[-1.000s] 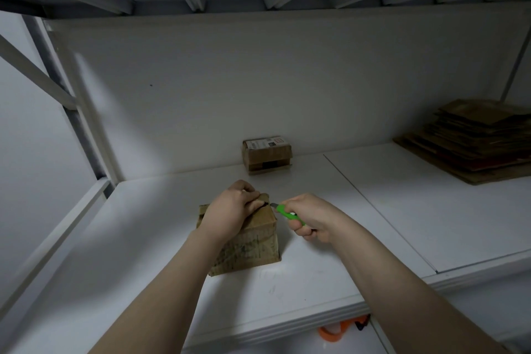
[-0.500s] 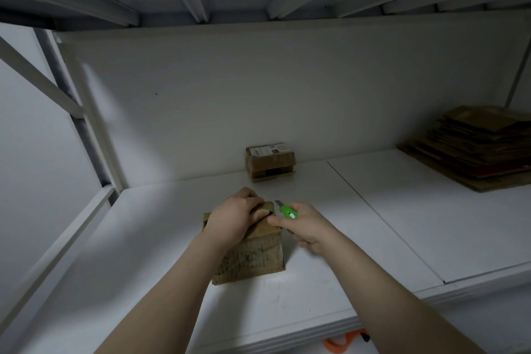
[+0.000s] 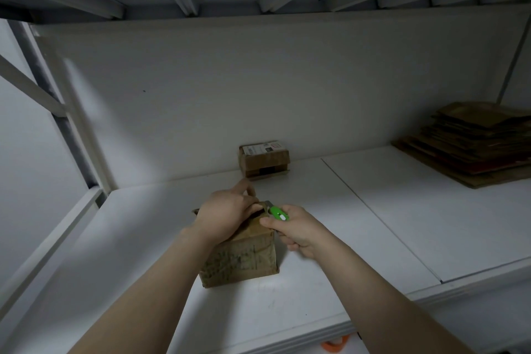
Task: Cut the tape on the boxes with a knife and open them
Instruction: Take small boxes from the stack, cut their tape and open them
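A small brown cardboard box (image 3: pixel 241 260) stands on the white shelf (image 3: pixel 301 296) in front of me. My left hand (image 3: pixel 225 214) lies over its top, fingers curled over the far edge, holding it down. My right hand (image 3: pixel 296 228) grips a green utility knife (image 3: pixel 277 213) at the box's top right corner; the blade tip sits by the far corner next to my left fingers. Most of the box's top is hidden under my left hand. A second small box (image 3: pixel 264 159) with a white label stands against the back wall.
A pile of flattened cardboard (image 3: pixel 471 144) lies at the right back of the shelf. A white frame post (image 3: pixel 71 112) and a rail bound the left side. The shelf above hangs low. Something orange (image 3: pixel 334 346) shows below the shelf's front edge.
My right hand has moved in from the box's right side to its top right corner, and the knife now points up along the top edge. My left hand has stayed on the box.
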